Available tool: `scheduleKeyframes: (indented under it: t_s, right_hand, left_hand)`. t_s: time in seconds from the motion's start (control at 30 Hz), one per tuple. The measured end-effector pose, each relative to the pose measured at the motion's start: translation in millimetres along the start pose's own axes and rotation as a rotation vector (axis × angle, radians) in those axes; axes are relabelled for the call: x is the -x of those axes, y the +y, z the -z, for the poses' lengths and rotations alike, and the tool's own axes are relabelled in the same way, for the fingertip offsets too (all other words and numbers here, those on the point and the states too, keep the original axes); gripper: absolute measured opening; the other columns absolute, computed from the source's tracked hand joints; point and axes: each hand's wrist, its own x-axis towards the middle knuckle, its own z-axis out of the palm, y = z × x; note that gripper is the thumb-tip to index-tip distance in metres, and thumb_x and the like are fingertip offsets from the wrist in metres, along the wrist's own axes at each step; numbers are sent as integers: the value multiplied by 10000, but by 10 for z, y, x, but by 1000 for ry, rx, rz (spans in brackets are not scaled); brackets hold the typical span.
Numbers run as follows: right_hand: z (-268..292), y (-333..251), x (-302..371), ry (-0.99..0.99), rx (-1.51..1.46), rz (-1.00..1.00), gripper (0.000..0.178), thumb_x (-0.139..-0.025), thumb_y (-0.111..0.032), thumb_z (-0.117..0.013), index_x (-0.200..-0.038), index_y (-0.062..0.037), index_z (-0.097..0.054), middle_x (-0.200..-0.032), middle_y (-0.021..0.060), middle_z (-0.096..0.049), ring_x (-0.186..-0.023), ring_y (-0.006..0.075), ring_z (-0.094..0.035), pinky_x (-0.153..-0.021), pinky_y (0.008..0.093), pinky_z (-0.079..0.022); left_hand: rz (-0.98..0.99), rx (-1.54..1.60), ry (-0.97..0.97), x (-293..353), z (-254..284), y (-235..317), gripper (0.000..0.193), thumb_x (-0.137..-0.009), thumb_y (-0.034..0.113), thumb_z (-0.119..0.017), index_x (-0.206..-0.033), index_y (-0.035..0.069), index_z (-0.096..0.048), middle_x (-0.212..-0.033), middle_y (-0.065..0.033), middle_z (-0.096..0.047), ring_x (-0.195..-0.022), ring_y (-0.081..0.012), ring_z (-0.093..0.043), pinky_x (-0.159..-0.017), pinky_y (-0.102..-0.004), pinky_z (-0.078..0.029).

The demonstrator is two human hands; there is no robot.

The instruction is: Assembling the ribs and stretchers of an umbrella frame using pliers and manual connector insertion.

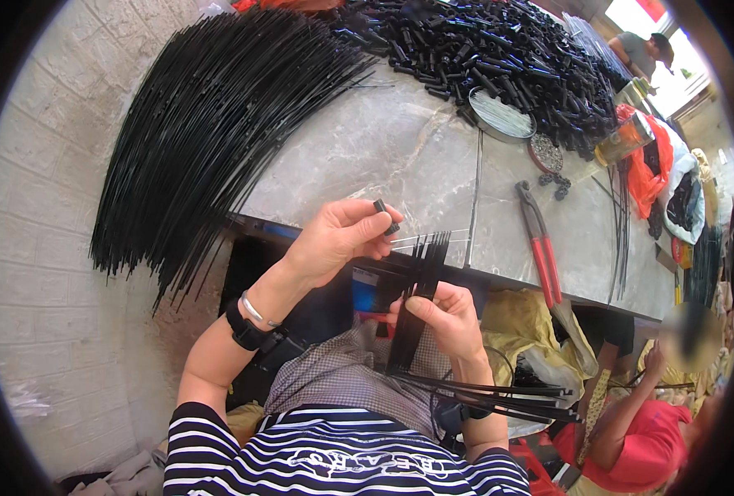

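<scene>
My left hand [336,241], above the table's front edge, pinches a short black tube [381,208] between thumb and fingers. Thin pale wires [454,240] stretch from beside its fingertips to the right, behind the tips of a bundle of black ribs; whether they join the tube I cannot tell. My right hand [449,321] is closed round that bundle of black ribs [406,345], which look like umbrella ribs. Their tips stand fanned just right of my left fingers. More thin black lengths [499,395] run off to the right below my right wrist.
A thick sheaf of black rods [210,116] overhangs the table [358,140] at left. Black tubes [499,50] are heaped at the back, near a round tin of pale pins [503,116]. Red-handled pliers [539,244] lie to the right. Another person [640,438] sits at lower right.
</scene>
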Motion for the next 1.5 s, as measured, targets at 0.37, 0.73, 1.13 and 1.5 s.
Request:
scheduleKeyframes:
  t_s: [0.37, 0.73, 1.13, 1.5]
  right_hand:
    - [-95, 17, 278, 77, 64, 60, 139, -904, -40, -618, -1021, 32, -639, -908, 144, -702, -819, 213, -693, -745, 336, -582]
    - [-328, 75, 571, 200, 91, 107, 138, -898, -30, -617, -1016, 35, -646, -912, 149, -701, -806, 227, -698, -755, 357, -584]
    - [-334, 98, 395, 94, 55, 14, 138, -896, -36, -627, -1010, 40, -642, -905, 150, -703, -804, 210, -697, -739, 323, -581]
    - [-286, 47, 284, 42, 63, -17, 151, -902, -47, -614, -1013, 47, -651, -891, 113, -697, -798, 173, -674, -739, 294, -554]
  left_hand:
    - [-51, 87, -71, 77, -128, -132, 261, -941, 147, -599, -1163, 11, -620, -978, -114, -689, -758, -110, -663, -659, -221, -555]
    - [-35, 179, -237, 239, -144, -191, 253, -948, 135, -579, -1123, -42, -629, -995, -164, -686, -784, -146, -689, -715, -251, -593]
    - [4, 42, -184, 309, -9, -139, 217, -940, 140, -596, -1083, -11, -657, -919, -134, -704, -776, -155, -696, -678, -246, -585]
    - [-10, -77, -158, 206, -42, -101, 193, -937, 92, -589, -1079, -11, -670, -882, -103, -703, -738, -122, -673, -672, -237, -568]
